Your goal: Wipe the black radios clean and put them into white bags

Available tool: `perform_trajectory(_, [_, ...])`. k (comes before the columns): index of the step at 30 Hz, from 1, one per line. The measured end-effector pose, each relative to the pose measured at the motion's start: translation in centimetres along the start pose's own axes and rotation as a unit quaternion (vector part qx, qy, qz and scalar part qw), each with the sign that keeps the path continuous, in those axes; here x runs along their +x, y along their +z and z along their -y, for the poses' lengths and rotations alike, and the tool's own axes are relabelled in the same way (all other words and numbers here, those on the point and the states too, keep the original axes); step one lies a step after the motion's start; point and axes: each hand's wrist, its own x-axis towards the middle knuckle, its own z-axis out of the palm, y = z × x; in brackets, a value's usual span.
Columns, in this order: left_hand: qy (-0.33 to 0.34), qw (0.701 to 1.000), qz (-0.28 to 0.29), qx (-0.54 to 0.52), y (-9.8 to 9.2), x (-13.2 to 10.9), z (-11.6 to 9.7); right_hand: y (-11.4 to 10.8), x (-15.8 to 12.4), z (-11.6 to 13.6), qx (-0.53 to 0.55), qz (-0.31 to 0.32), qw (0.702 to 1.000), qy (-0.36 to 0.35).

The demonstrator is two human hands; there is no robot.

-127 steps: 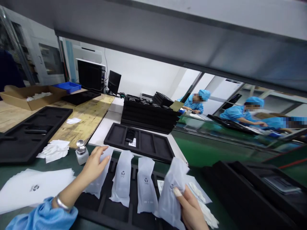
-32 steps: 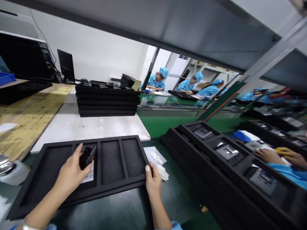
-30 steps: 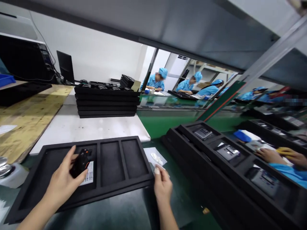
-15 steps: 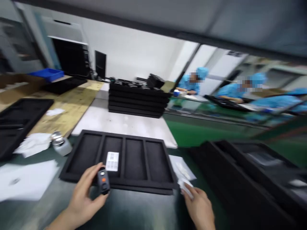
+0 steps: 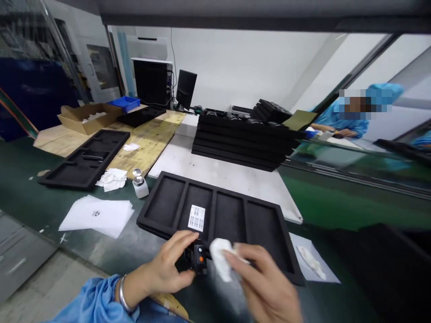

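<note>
My left hand (image 5: 164,269) is closed on a small black device (image 5: 198,259) with an orange button, held low over the near edge of a black foam tray (image 5: 168,202). My right hand (image 5: 266,287) pinches a white wipe (image 5: 218,258) against the device. The tray has several long empty slots; one slot holds a white label sheet (image 5: 196,217).
A stack of white bags (image 5: 97,216), a small dispenser bottle (image 5: 139,185) and crumpled wipes (image 5: 112,178) lie to the left. Another black tray (image 5: 84,159), a cardboard box (image 5: 88,116) and stacked black trays (image 5: 242,139) sit farther back. A person in blue works at the right.
My left hand lifted the black device out of the tray and brought it close. My right hand let go of the tray edge, picked up a white wipe and moved it onto the device.
</note>
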Motion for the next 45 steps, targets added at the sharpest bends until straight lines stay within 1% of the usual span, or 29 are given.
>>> perform_trajectory(1, [0.009, 1.000, -0.001, -0.003, -0.1, 0.1, 0.0, 1.3, 2.1, 1.1, 0.022, 0.014, 0.999, -0.040])
perform_trajectory(2, [0.016, 1.000, -0.004, -0.007, -0.2, 0.1, 0.0, 2.2, 3.9, 1.7, 0.037, 0.046, 0.995, -0.076])
perform_trajectory(3, [0.019, 1.000, -0.008, -0.013, -0.2, 0.1, 0.0, 2.8, 5.1, 1.9, 0.047, 0.066, 0.991, -0.104])
perform_trajectory(5, [0.016, 0.999, -0.013, -0.025, -0.4, 0.1, 0.0, 3.0, 6.1, 1.3, 0.046, 0.090, 0.986, -0.134])
perform_trajectory(6, [0.011, 0.999, -0.013, -0.029, -0.5, 0.0, -0.1, 2.8, 6.0, 0.6, 0.032, 0.088, 0.986, -0.135])
perform_trajectory(8, [0.002, 0.999, -0.012, -0.032, -0.6, -0.1, -0.1, 2.2, 5.4, -0.7, -0.012, 0.065, 0.991, -0.118])
perform_trajectory(9, [-0.006, 0.999, -0.010, -0.033, -0.7, -0.2, -0.1, 1.9, 5.1, -1.0, -0.035, 0.048, 0.993, -0.103])
perform_trajectory(11, [-0.016, 0.999, -0.002, -0.034, -0.7, -0.3, -0.1, 1.7, 4.8, -0.7, -0.056, 0.020, 0.995, -0.081])
perform_trajectory(12, [-0.015, 0.999, 0.004, -0.036, -0.8, -0.3, -0.1, 1.7, 4.7, -0.3, -0.049, 0.022, 0.995, -0.082])
perform_trajectory(13, [-0.009, 0.999, 0.008, -0.038, -0.8, -0.3, 0.0, 1.8, 4.8, 0.3, -0.031, 0.038, 0.994, -0.093])
perform_trajectory(15, [0.003, 0.999, 0.011, -0.043, -0.8, -0.4, 0.1, 2.1, 5.0, 1.1, 0.010, 0.093, 0.987, -0.132])
perform_trajectory(17, [-0.006, 0.999, 0.007, -0.044, -0.8, -0.7, 0.2, 2.1, 5.1, 0.9, 0.023, 0.131, 0.979, -0.153])
perform_trajectory(18, [-0.020, 0.999, 0.006, -0.043, -0.8, -0.9, 0.2, 2.1, 5.1, 0.5, 0.014, 0.128, 0.980, -0.150])
perform_trajectory(21, [-0.064, 0.997, -0.001, -0.039, -0.8, -1.3, 0.3, 2.0, 5.0, -0.8, -0.023, 0.076, 0.991, -0.109])
perform_trajectory(22, [-0.069, 0.997, -0.003, -0.040, -0.9, -1.3, 0.4, 2.2, 5.0, -0.9, -0.022, 0.059, 0.993, -0.101])
perform_trajectory(24, [-0.064, 0.997, -0.004, -0.044, -0.9, -1.4, 0.4, 3.0, 5.2, -0.4, 0.007, 0.055, 0.993, -0.105])
perform_trajectory(26, [-0.058, 0.997, -0.001, -0.048, -0.9, -1.7, 0.6, 4.1, 5.3, 0.6, 0.050, 0.072, 0.988, -0.125])
perform_trajectory(28, [-0.067, 0.997, 0.007, -0.046, -0.9, -2.5, 0.8, 5.3, 5.0, 1.4, 0.075, 0.092, 0.985, -0.127])
perform_trajectory(30, [-0.093, 0.995, 0.012, -0.039, -1.0, -3.8, 1.1, 6.0, 4.0, 1.7, 0.074, 0.091, 0.987, -0.107])
perform_trajectory(33, [-0.135, 0.990, -0.008, -0.041, -1.1, -5.5, 1.3, 6.4, 2.0, 1.8, 0.058, 0.064, 0.996, -0.034])
perform_trajectory(35, [-0.143, 0.988, -0.027, -0.052, -1.2, -6.0, 1.2, 6.6, 1.0, 2.2, 0.056, 0.045, 0.997, 0.021])
perform_trajectory(37, [-0.134, 0.989, -0.030, -0.062, -1.3, -6.0, 1.2, 7.1, 0.5, 2.7, 0.057, 0.032, 0.996, 0.053])
perform_trajectory(38, [-0.128, 0.989, -0.025, -0.065, -1.3, -5.9, 1.1, 7.5, 0.4, 3.0, 0.055, 0.025, 0.997, 0.053])
perform_trajectory(40, [-0.123, 0.990, -0.010, -0.065, -1.4, -5.8, 1.1, 8.5, 0.4, 3.3, 0.051, 0.026, 0.998, 0.032])
perform_trajectory(42, [-0.124, 0.990, 0.010, -0.062, -1.6, -5.7, 1.1, 9.2, 0.7, 3.2, 0.047, 0.046, 0.998, -0.007])
perform_trajectory(45, [-0.117, 0.991, 0.040, -0.060, -1.8, -5.7, 1.3, 9.4, 1.5, 2.6, 0.049, 0.096, 0.991, -0.078])
